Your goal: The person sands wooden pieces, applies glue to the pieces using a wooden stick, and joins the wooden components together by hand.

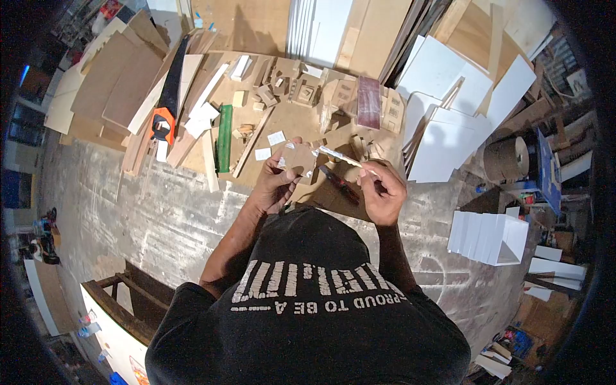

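Note:
My left hand [279, 183] is closed on a small flat wooden piece [299, 160] with white patches at its corners, thumb on top. In my right hand [383, 192] a thin pale stick [346, 158] is pinched between thumb and fingers. The stick's whitish end points left and lies close to the wooden piece; whether they touch is unclear. A dark tool with red parts [340, 185] lies on the table below the stick. Two small white squares [276, 138] rest just beyond my left hand.
On the wooden table [282, 122] lie a green strip [224, 138], a dark red block [368, 102], small wood blocks [265, 95] and an orange-handled saw [163, 125]. White boards [443, 141] lean at the right; a white box [494, 237] stands on the floor.

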### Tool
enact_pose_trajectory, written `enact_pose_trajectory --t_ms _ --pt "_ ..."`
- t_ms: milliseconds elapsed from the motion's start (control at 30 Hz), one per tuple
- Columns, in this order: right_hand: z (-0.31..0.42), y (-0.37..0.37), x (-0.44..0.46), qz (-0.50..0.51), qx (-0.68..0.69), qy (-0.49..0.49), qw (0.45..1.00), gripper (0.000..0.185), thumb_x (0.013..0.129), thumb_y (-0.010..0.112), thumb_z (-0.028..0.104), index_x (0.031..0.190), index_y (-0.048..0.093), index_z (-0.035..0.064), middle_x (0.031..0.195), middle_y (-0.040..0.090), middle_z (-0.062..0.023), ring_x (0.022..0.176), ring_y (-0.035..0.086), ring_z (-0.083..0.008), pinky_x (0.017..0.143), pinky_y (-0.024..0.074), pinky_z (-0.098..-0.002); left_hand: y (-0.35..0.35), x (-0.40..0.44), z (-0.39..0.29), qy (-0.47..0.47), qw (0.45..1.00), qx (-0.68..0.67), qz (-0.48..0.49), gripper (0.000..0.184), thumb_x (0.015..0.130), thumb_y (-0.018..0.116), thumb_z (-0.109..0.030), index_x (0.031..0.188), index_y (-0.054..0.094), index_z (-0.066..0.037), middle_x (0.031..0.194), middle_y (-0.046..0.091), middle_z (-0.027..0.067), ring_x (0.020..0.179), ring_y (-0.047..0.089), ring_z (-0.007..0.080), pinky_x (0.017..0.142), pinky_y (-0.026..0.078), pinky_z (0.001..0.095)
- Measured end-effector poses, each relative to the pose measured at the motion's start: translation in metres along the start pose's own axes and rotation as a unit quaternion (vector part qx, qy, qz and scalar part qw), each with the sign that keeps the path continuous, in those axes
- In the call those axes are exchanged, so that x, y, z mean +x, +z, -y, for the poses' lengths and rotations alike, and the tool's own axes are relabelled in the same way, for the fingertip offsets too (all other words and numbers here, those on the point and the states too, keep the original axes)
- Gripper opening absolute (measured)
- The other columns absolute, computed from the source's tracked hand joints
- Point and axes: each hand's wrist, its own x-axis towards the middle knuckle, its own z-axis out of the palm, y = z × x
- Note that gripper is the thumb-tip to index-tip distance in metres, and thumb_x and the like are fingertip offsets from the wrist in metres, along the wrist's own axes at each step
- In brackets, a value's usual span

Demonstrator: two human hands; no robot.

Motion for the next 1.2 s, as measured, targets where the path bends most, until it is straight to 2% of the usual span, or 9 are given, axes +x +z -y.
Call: enact_pose_trajectory --t_ms 233,333,433,567,667,767,867,1033,1200 --pt "-0.013 0.002 -0.011 0.027 0.100 0.083 0.991 0.015 0.089 0.067 0.001 0.104 0.068 -0.0015 0.081 0.065 -0.0049 0.062 0.058 -0.0075 0.054 0.0426 -0.0210 -0.007 -0.001 0.000 -0.008 0.999 0.033 -0.001 0.078 0.070 0.085 -0.012 0.139 0.048 -0.008 0.130 0.058 0.0067 0.111 0.059 0.0166 0.090 0.050 0.0261" --pt "-0.011 -0.002 -0.011 0.011 0.125 0.078 0.989 0.016 0.089 0.066 0.001 0.105 0.068 -0.0011 0.081 0.066 -0.0043 0.061 0.056 -0.0062 0.053 0.0399 -0.0202 -0.007 0.004 0.006 0.049 0.998 0.045 0.015 0.075 0.071 0.084 -0.012 0.138 0.049 -0.009 0.129 0.058 0.0063 0.113 0.057 0.0185 0.097 0.048 0.0322" --pt "-0.007 -0.004 -0.013 0.040 0.131 0.068 0.988 0.016 0.090 0.066 0.002 0.105 0.069 -0.0014 0.081 0.066 -0.0042 0.061 0.056 -0.0055 0.052 0.0383 -0.0196 -0.009 0.006 0.007 0.062 0.996 0.064 0.011 0.072 0.071 0.084 -0.012 0.135 0.051 -0.010 0.127 0.058 0.0058 0.115 0.056 0.0199 0.101 0.046 0.0365" --pt "-0.012 0.001 -0.019 0.049 0.111 0.064 0.991 0.015 0.090 0.064 0.002 0.104 0.070 -0.0014 0.079 0.066 -0.0027 0.060 0.054 -0.0042 0.052 0.0375 -0.0191 -0.006 0.007 0.006 0.062 0.996 0.069 0.008 0.071 0.071 0.084 -0.011 0.134 0.052 -0.010 0.125 0.059 0.0049 0.115 0.056 0.0194 0.101 0.046 0.0363" --pt "-0.012 0.002 -0.021 0.066 0.099 0.068 0.991 0.011 0.091 0.060 -0.002 0.099 0.068 -0.0056 0.078 0.064 -0.0069 0.058 0.054 -0.0089 0.051 0.0430 -0.0233 -0.003 0.007 0.005 0.057 0.996 0.072 0.008 0.070 0.072 0.084 -0.011 0.134 0.052 -0.010 0.125 0.059 0.0048 0.114 0.057 0.0192 0.101 0.046 0.0359" --pt "-0.020 -0.004 -0.026 0.089 0.074 0.049 0.992 0.015 0.090 0.064 0.003 0.103 0.071 0.0001 0.078 0.066 -0.0012 0.059 0.052 -0.0022 0.051 0.0357 -0.0184 -0.003 0.007 0.006 0.054 0.996 0.067 0.007 0.070 0.072 0.084 -0.011 0.135 0.052 -0.009 0.125 0.060 0.0049 0.113 0.057 0.0188 0.100 0.047 0.0351" --pt "-0.018 -0.008 -0.030 0.079 0.145 0.095 0.982 0.014 0.090 0.063 0.002 0.102 0.070 -0.0010 0.077 0.065 -0.0023 0.059 0.053 -0.0032 0.050 0.0372 -0.0191 -0.003 0.006 0.006 0.049 0.997 0.061 0.006 0.071 0.073 0.084 -0.011 0.136 0.050 -0.008 0.124 0.060 0.0055 0.112 0.058 0.0186 0.098 0.048 0.0341" --pt "-0.004 -0.008 -0.017 0.055 0.202 0.116 0.971 0.015 0.091 0.062 0.002 0.104 0.068 -0.0040 0.079 0.066 -0.0065 0.060 0.055 -0.0074 0.051 0.0419 -0.0219 0.001 0.001 0.002 0.007 1.000 0.023 0.018 0.073 0.075 0.082 -0.014 0.138 0.047 -0.006 0.126 0.059 0.0083 0.113 0.059 0.0195 0.097 0.052 0.0338" --pt "-0.008 -0.004 -0.007 0.056 0.183 0.106 0.976 0.016 0.092 0.061 0.001 0.106 0.067 -0.0053 0.083 0.065 -0.0081 0.061 0.055 -0.0093 0.052 0.0427 -0.0231 -0.001 -0.009 0.002 -0.052 0.996 -0.027 0.069 0.077 0.079 0.080 -0.019 0.142 0.038 -0.007 0.128 0.057 0.0126 0.114 0.060 0.0242 0.097 0.053 0.0423"
